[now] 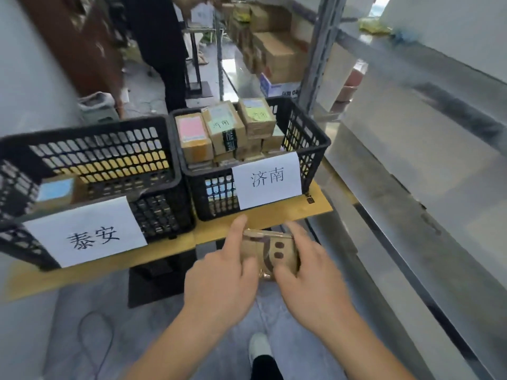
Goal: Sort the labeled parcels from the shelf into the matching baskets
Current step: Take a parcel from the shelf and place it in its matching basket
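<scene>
A small brown cardboard parcel [270,249] is held between both hands just in front of the baskets. My left hand [222,275] grips its left side, index finger stretched out along the top. My right hand [307,272] curls round its right side. The parcel's label is not visible. The right black basket [307,138], signed 济南, is piled with several labeled parcels [225,127]. The left black basket [90,160], signed 泰安, holds one parcel with a blue label [56,189] low inside.
Both baskets stand on a yellow board [269,218] over a dark stand. A grey metal shelf [411,165] runs along the right. Cardboard boxes [277,56] are stacked behind, and a person in dark clothes [162,45] stands beyond the baskets. A cable lies on the floor.
</scene>
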`<state>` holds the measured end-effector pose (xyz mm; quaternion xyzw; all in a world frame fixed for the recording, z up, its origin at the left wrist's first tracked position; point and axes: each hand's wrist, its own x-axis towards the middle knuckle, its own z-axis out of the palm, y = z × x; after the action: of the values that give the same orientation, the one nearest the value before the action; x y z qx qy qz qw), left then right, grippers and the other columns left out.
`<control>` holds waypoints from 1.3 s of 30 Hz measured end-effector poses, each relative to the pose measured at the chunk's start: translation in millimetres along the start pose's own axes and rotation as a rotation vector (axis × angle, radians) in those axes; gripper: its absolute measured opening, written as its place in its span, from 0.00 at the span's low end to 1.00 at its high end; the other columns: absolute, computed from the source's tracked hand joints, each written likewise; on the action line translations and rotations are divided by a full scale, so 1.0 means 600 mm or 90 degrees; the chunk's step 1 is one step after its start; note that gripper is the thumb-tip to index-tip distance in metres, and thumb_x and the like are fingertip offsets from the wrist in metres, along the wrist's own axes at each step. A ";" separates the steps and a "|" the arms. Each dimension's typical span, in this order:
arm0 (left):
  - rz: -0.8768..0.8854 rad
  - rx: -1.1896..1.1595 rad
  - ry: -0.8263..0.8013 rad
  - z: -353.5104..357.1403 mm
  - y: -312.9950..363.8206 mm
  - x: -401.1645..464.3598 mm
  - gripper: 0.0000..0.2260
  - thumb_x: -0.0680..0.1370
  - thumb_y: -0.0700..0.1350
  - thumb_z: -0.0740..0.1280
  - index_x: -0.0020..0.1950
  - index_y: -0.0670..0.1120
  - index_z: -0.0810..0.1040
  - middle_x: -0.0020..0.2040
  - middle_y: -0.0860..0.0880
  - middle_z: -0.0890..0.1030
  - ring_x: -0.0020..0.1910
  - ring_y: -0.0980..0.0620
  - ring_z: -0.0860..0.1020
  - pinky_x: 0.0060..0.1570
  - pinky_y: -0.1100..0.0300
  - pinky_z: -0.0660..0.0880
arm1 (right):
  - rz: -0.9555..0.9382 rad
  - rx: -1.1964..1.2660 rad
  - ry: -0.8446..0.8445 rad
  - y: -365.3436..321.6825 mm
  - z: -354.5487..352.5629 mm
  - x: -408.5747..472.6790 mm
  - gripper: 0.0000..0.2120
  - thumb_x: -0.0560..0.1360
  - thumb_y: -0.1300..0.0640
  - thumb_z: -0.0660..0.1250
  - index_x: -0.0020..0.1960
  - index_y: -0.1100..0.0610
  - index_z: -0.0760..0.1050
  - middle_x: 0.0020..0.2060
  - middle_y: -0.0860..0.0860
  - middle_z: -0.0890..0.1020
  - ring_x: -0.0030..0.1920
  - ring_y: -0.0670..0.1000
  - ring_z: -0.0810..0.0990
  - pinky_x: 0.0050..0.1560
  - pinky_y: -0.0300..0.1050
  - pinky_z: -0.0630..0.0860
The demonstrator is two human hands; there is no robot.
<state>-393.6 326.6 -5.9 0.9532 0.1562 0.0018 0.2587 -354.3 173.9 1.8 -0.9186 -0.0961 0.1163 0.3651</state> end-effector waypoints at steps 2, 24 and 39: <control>-0.013 -0.042 0.059 -0.013 -0.008 0.014 0.17 0.80 0.61 0.51 0.69 0.64 0.57 0.46 0.51 0.82 0.45 0.41 0.80 0.46 0.49 0.76 | -0.038 0.014 -0.010 -0.010 0.008 0.029 0.26 0.71 0.35 0.55 0.68 0.34 0.64 0.55 0.45 0.76 0.55 0.49 0.76 0.56 0.54 0.77; -0.254 0.076 0.187 -0.141 -0.219 0.174 0.30 0.76 0.68 0.35 0.78 0.66 0.37 0.82 0.48 0.39 0.80 0.47 0.35 0.79 0.45 0.44 | -0.312 0.118 -0.260 -0.245 0.226 0.313 0.25 0.86 0.45 0.51 0.80 0.36 0.48 0.80 0.43 0.58 0.76 0.45 0.63 0.72 0.50 0.70; -0.274 0.175 0.126 -0.297 -0.642 0.292 0.30 0.79 0.67 0.36 0.81 0.62 0.40 0.83 0.46 0.43 0.80 0.44 0.35 0.79 0.41 0.41 | -0.155 0.097 -0.282 -0.462 0.547 0.501 0.26 0.86 0.52 0.56 0.82 0.43 0.54 0.77 0.49 0.65 0.69 0.46 0.69 0.70 0.43 0.72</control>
<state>-356.2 781.7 -55.7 0.9193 0.3789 0.0188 0.1048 -185.7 663.7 -80.8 -0.8223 -0.2744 0.2770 0.4145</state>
